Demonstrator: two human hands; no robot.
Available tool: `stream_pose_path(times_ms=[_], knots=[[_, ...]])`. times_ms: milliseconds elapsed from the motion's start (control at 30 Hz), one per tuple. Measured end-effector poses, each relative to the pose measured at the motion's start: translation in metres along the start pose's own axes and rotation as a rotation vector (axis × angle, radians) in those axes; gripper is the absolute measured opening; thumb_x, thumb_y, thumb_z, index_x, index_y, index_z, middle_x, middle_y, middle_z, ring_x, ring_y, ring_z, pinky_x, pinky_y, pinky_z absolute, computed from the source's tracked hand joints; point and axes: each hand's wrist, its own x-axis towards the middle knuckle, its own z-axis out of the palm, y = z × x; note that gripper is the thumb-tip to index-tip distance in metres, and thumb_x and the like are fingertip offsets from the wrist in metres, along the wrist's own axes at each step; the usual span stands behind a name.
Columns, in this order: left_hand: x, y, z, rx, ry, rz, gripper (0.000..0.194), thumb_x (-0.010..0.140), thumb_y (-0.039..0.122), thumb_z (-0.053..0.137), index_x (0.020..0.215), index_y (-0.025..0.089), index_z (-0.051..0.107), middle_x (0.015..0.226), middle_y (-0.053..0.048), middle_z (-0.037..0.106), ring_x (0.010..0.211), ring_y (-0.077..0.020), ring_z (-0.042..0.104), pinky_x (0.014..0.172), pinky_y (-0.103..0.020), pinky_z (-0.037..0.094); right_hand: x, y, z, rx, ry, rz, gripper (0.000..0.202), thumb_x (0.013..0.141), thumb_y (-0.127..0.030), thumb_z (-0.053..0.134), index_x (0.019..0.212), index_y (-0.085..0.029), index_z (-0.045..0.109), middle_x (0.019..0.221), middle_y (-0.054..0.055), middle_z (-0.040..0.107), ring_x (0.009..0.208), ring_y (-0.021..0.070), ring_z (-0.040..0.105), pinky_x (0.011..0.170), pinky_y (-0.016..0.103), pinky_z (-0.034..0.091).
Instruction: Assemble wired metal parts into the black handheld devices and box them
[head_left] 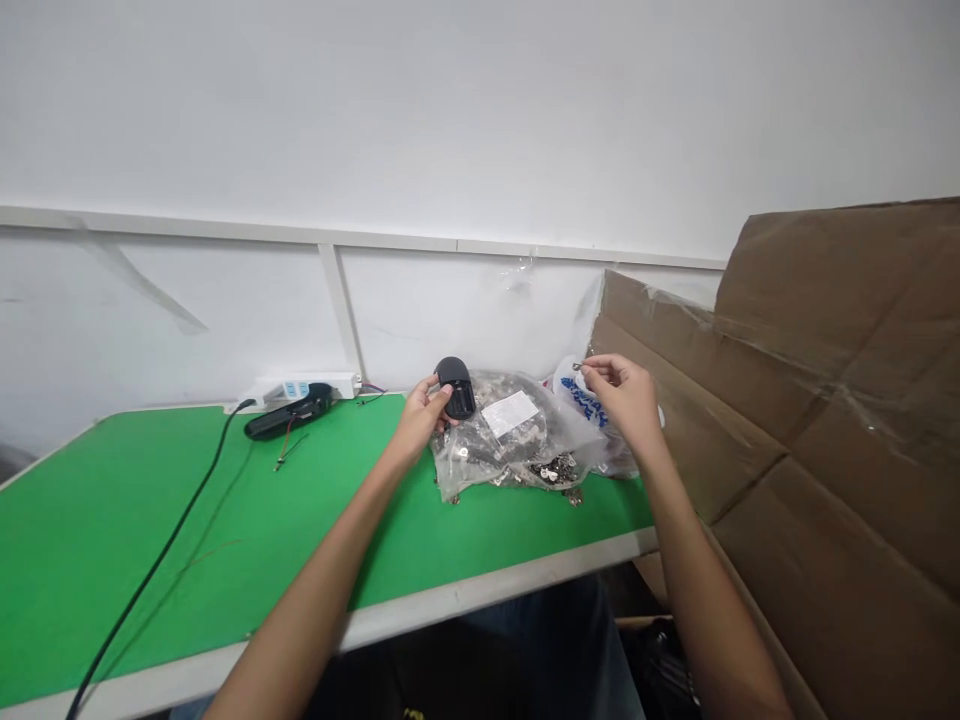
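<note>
My left hand [425, 413] grips a small black rounded plastic housing [456, 388], mouse-like in shape, with a dark recess facing me. To the right, my right hand [621, 392] pinches a tiny metal piece [577, 366] between thumb and fingertips, raised above the bags. Between the two hands lies a clear plastic bag [480, 465] full of small metal parts, with a white label [509, 413] on it. Loose metal clips [555, 469] show at the bag's open front. Behind my right hand is a white bag [570, 385] holding small blue parts [583, 402].
On the green table [202, 540] at left, a black handheld device [289, 412] rests by a white power strip [341, 384]. A black cable [176, 530] runs toward the front edge. Tall cardboard [840, 400] walls off the right side. A white wall stands behind.
</note>
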Motion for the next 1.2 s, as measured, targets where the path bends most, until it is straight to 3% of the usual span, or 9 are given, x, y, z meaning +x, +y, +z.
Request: stream_pose_path(times_ms=[133, 267, 400, 567, 733, 867, 967, 1067, 1200], knots=[[0.000, -0.001, 0.000, -0.005, 0.001, -0.008, 0.056, 0.092, 0.038, 0.074, 0.137, 0.014, 0.053, 0.067, 0.002, 0.067, 0.048, -0.0143, 0.064, 0.043, -0.019, 0.037, -0.074, -0.019, -0.007, -0.105, -0.145, -0.116, 0.026, 0.090, -0.043, 0.064, 0.096, -0.021, 0.078, 0.088, 0.007, 0.078, 0.076, 0.0216, 0.070, 0.073, 0.034, 0.057], [-0.002, 0.000, 0.002, 0.000, -0.020, -0.013, 0.050, 0.095, 0.032, 0.068, 0.138, 0.013, 0.052, 0.066, 0.000, 0.068, 0.048, -0.0142, 0.064, 0.043, -0.019, 0.036, -0.125, 0.009, -0.006, -0.207, -0.124, -0.094, 0.027, 0.096, -0.042, 0.060, 0.095, -0.021, 0.076, 0.089, 0.008, 0.078, 0.079, 0.0238, 0.071, 0.072, 0.035, 0.056], [-0.003, 0.002, 0.003, -0.003, -0.008, -0.015, 0.051, 0.096, 0.031, 0.068, 0.139, 0.011, 0.051, 0.064, 0.001, 0.067, 0.047, -0.0139, 0.063, 0.043, -0.018, 0.035, -0.133, 0.042, 0.001, -0.316, -0.134, -0.200, 0.031, 0.099, -0.041, 0.056, 0.094, -0.020, 0.078, 0.094, 0.011, 0.077, 0.093, 0.0286, 0.071, 0.088, 0.045, 0.056], [-0.001, 0.000, 0.001, -0.014, -0.023, -0.005, 0.051, 0.096, 0.031, 0.069, 0.139, 0.010, 0.052, 0.065, 0.000, 0.069, 0.046, -0.0148, 0.063, 0.042, -0.019, 0.035, -0.130, 0.049, -0.009, -0.283, -0.088, -0.231, 0.034, 0.102, -0.044, 0.058, 0.108, -0.021, 0.083, 0.097, 0.010, 0.077, 0.090, 0.0253, 0.071, 0.085, 0.041, 0.057], [0.000, 0.000, 0.000, 0.004, -0.034, -0.013, 0.048, 0.097, 0.029, 0.067, 0.139, 0.011, 0.051, 0.066, 0.001, 0.068, 0.047, -0.0141, 0.064, 0.042, -0.018, 0.036, -0.080, 0.046, -0.018, -0.354, 0.090, -0.246, 0.035, 0.099, -0.046, 0.060, 0.095, -0.019, 0.082, 0.093, 0.009, 0.076, 0.086, 0.0238, 0.069, 0.082, 0.036, 0.055], [-0.002, 0.002, -0.001, 0.014, -0.040, -0.018, 0.043, 0.100, 0.026, 0.063, 0.139, 0.011, 0.050, 0.067, 0.002, 0.068, 0.048, -0.0128, 0.065, 0.042, -0.017, 0.037, -0.002, 0.045, -0.002, -0.677, -0.191, -0.017, 0.045, 0.106, -0.038, 0.039, 0.102, -0.014, 0.078, 0.105, 0.012, 0.078, 0.098, 0.0235, 0.071, 0.083, 0.030, 0.052], [-0.004, 0.003, -0.002, 0.022, -0.052, -0.014, 0.041, 0.102, 0.024, 0.059, 0.139, 0.011, 0.049, 0.068, 0.002, 0.069, 0.048, -0.0126, 0.065, 0.041, -0.018, 0.037, 0.040, 0.052, 0.010, -0.830, -0.264, 0.043, 0.033, 0.099, -0.026, 0.050, 0.097, -0.010, 0.079, 0.113, 0.021, 0.076, 0.106, 0.0284, 0.070, 0.087, 0.032, 0.049], [-0.003, 0.001, -0.004, 0.035, -0.063, -0.014, 0.042, 0.102, 0.025, 0.058, 0.140, 0.010, 0.048, 0.067, 0.002, 0.068, 0.048, -0.0128, 0.065, 0.041, -0.018, 0.038, 0.060, 0.066, 0.014, -0.919, -0.329, 0.082, 0.020, 0.088, -0.016, 0.060, 0.084, -0.011, 0.079, 0.106, 0.023, 0.077, 0.101, 0.0290, 0.071, 0.084, 0.031, 0.047], [-0.001, -0.001, -0.005, 0.024, -0.073, -0.018, 0.043, 0.102, 0.027, 0.061, 0.139, 0.011, 0.048, 0.068, 0.002, 0.068, 0.049, -0.0128, 0.066, 0.042, -0.017, 0.038, 0.067, 0.087, 0.011, -0.942, -0.465, 0.103, 0.015, 0.080, -0.015, 0.067, 0.067, -0.015, 0.074, 0.078, 0.010, 0.074, 0.077, 0.0203, 0.068, 0.074, 0.026, 0.045]])
